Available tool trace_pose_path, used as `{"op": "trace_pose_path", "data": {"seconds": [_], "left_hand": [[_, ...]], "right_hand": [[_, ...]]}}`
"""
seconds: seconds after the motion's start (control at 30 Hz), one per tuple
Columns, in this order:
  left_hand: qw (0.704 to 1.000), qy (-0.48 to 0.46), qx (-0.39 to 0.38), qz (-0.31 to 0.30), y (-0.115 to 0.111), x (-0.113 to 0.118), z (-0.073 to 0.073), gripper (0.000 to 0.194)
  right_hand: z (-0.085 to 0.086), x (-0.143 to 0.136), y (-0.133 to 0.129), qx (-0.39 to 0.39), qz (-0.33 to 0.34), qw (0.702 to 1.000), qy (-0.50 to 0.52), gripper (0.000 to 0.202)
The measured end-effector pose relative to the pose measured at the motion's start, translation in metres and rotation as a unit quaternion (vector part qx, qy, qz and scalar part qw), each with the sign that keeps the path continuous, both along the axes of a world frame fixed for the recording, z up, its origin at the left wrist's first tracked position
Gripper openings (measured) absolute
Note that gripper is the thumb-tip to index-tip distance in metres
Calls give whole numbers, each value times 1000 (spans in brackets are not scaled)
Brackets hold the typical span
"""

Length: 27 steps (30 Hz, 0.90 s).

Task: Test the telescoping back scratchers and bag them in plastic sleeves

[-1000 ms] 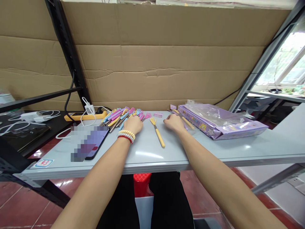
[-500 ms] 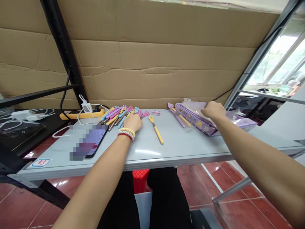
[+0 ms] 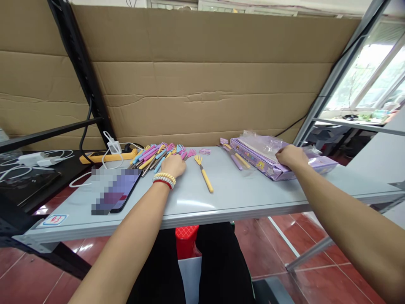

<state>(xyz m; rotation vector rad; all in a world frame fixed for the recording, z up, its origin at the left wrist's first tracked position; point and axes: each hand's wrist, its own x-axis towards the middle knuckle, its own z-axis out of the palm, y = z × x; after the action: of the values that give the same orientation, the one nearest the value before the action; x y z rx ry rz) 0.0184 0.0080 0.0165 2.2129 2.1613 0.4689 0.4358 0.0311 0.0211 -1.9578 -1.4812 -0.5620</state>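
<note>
My left hand (image 3: 174, 165), with several bracelets at the wrist, is at the right end of a pile of small forks (image 3: 152, 157). Their handles are pink, purple, blue and yellow. Its fingers look curled, but their tips and anything in them are hidden. A fork with a yellow handle (image 3: 206, 178) lies by itself to the right of this hand. My right hand (image 3: 292, 157) is closed over an open purple patterned box (image 3: 268, 169), pinching a clear plastic bag (image 3: 257, 143) there. Left of the box lie wrapped utensils with purple and yellow handles (image 3: 242, 160).
A phone (image 3: 128, 190) lies at the table's left, near a yellow power strip (image 3: 126, 155) and a white charger (image 3: 114, 147) with cables. A small pink-striped piece (image 3: 204, 151) sits near the back. Cardboard (image 3: 202, 76) walls off the rear; a red stool (image 3: 187, 240) shows below.
My right hand has lowered and moved slightly right over the box, and the plastic there has shifted. My left hand stays by the forks. The camera view has tilted a little.
</note>
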Motion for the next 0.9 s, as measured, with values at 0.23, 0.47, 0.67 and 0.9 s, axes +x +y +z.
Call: {"op": "trace_pose_path", "data": {"seconds": [0.23,0.47,0.67,0.9], "left_hand": [[994,-69,63,-61,1,4,0,35],[791,-521,-74,-313,-5,19,0,49],[668,-707,-13,-230,10,15,-4,28],[693,-717,71,-38,15,-2,6,18]], "right_hand": [[39,-73,-34,141,53,989,-11,26],[23,-233,-31,139,394,900,-123,27],[-13,-287,-28,122,522,841,-66,24],[-16,-251,-31,-176,290,938,77,35]]}}
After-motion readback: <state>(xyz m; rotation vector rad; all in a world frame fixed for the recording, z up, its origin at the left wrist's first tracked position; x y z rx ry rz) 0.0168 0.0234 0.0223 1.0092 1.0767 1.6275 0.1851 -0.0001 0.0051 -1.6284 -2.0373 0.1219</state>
